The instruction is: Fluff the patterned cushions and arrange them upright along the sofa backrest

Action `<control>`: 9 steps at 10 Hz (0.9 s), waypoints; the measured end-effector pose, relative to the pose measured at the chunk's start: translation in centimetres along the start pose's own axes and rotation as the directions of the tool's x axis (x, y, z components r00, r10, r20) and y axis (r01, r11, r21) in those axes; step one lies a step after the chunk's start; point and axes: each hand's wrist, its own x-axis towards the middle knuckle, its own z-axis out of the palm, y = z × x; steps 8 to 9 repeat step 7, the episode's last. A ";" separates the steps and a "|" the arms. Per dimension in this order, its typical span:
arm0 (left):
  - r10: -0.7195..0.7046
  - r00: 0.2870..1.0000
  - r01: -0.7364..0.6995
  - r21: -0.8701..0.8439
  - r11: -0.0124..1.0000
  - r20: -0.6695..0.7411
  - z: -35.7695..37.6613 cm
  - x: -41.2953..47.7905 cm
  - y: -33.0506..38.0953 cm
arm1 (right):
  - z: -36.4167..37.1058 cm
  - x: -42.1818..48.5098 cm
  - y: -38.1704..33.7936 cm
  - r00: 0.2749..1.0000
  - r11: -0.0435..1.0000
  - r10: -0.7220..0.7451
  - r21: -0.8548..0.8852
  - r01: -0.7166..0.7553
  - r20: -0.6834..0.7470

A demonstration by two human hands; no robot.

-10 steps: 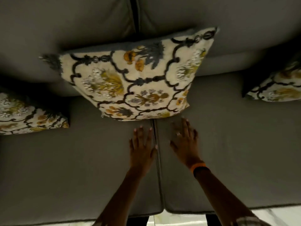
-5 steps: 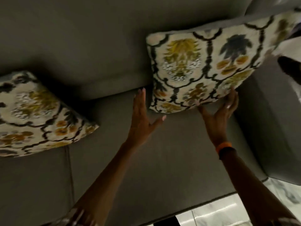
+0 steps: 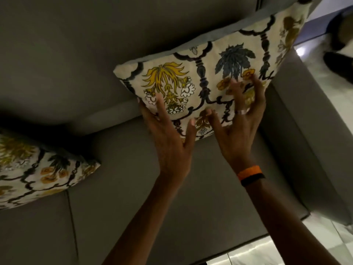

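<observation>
A cream cushion with black scrollwork and yellow and blue flowers [image 3: 208, 67] leans against the grey sofa backrest [image 3: 72, 54] at the sofa's right end. My left hand [image 3: 168, 134] lies flat on its lower left corner, fingers spread, thumb on the front face. My right hand [image 3: 240, 119], with a ring and an orange wristband, presses its spread fingers onto the cushion's lower right front. Neither hand grips it. A second patterned cushion [image 3: 38, 175] lies tilted at the left edge, partly cut off.
The grey seat [image 3: 133, 188] has a seam at the lower left. The sofa's right armrest [image 3: 298, 142] stands beside the cushion. Pale tiled floor [image 3: 328, 115] shows to the right and below, with a dark object at the far right.
The view swung right from the middle cushion to the right-end one. Both hands moved up from the seat onto this cushion's front, the right one from its lower edge onto the face.
</observation>
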 end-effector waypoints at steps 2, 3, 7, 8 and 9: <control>0.124 0.992 -0.118 0.341 0.933 0.004 1.9 1.7 -2.6 | 2.7 0.7 1.6 0.984 0.962 -0.173 -0.207 0.176 0.033; -0.036 0.982 -0.021 0.296 0.955 0.187 2.3 0.5 -6.3 | 3.5 -3.5 4.4 0.951 0.960 -0.036 -0.253 0.119 0.309; -0.255 0.825 0.049 0.385 0.922 0.505 -2.8 -7.5 -14.1 | 2.6 -11.5 4.5 0.842 0.906 0.406 -0.281 -0.318 0.356; -0.255 0.825 0.049 0.385 0.922 0.505 -2.8 -7.5 -14.1 | 2.6 -11.5 4.5 0.842 0.906 0.406 -0.281 -0.318 0.356; -0.255 0.825 0.049 0.385 0.922 0.505 -2.8 -7.5 -14.1 | 2.6 -11.5 4.5 0.842 0.906 0.406 -0.281 -0.318 0.356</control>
